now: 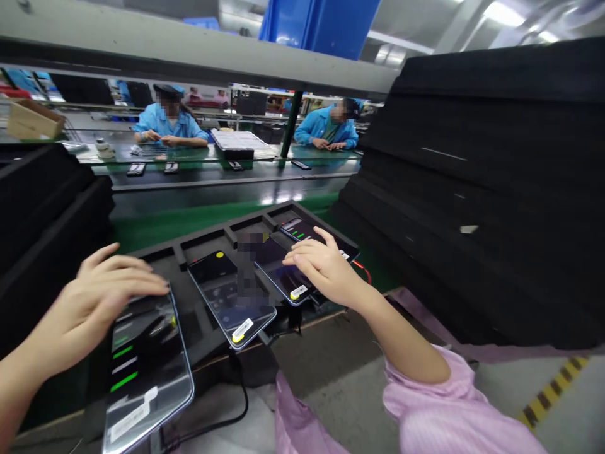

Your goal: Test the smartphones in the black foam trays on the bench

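My left hand [97, 302], fingers stretched out, lies over the upper end of a smartphone [146, 378] whose screen shows green and white bars. To its right, a second smartphone [231, 296] with a yellow dot and a white label lies in a black foam tray [208, 243]. My right hand [326, 268] is spread above a third smartphone [283, 274], its fingertips at the screen. Partly hidden behind that hand is a fourth smartphone [300, 230], also with green bars. Whether the fingertips press the screens I cannot tell.
A black cable [243, 397] hangs from the phones' near ends; a red cable [363, 271] sits at the tray's right. Black foam stacks [496, 189] rise on the right and left. Across a conveyor [227, 180] two people in blue work. A blue bin [319, 25] stands on the shelf above.
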### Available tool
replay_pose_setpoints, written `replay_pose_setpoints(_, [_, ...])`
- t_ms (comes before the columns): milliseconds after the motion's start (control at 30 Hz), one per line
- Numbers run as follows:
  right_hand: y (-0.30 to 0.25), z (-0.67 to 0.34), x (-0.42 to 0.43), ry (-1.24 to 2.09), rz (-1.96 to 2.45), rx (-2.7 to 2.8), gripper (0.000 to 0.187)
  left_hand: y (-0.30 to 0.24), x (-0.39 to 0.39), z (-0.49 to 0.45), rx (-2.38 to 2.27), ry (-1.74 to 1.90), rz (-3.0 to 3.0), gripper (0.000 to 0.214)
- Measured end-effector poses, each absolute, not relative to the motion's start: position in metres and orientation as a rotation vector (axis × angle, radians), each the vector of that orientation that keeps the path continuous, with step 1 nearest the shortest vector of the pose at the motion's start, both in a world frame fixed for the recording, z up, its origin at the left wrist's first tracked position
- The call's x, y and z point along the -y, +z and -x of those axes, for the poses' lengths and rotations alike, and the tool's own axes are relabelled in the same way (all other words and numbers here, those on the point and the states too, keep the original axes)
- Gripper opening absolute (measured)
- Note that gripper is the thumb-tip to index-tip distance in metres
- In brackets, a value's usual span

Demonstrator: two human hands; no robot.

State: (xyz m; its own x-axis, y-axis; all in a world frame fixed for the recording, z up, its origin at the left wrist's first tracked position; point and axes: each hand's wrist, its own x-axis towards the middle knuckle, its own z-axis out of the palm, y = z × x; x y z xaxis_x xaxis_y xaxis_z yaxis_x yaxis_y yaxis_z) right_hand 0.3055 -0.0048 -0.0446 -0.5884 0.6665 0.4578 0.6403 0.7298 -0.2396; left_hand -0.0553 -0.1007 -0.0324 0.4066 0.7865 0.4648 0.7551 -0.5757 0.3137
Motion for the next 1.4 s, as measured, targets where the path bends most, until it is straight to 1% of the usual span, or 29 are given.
replay_pose_setpoints(100, [-0.047,-0.295,0.002,0.107,0.95,2.496,0.044,-0.017,0.076,0.015,-1.321,0.654,-2.609,0.036])
replay_pose_setpoints(200, [-0.049,-0.292,-0.004,0.136,0.987,2.54,0.047,-0.015,0.06,-0.013,-1.172,0.366,-2.651,0.036])
replay_pose_setpoints(300, [-0.049,-0.292,-0.005,0.143,1.013,2.556,0.047,-0.019,0.053,-0.023,-1.099,0.252,-2.659,0.039])
replay_pose_setpoints(533, [-0.048,-0.291,-0.002,0.168,1.014,2.542,0.051,-0.027,0.055,-0.022,-1.127,0.222,-2.628,0.034])
replay_pose_setpoints(800, [-0.048,-0.289,-0.003,0.178,1.0,2.525,0.052,-0.028,0.054,-0.022,-1.12,0.225,-2.626,0.036])
replay_pose_setpoints(1033, [-0.048,-0.298,0.01,0.065,0.932,2.203,0.051,-0.028,0.045,-0.015,-1.145,0.221,-2.657,0.038])
replay_pose_setpoints(1400, [-0.079,-0.304,0.053,0.135,0.874,1.937,0.047,-0.029,0.04,-0.011,-1.134,0.184,-2.661,0.04])
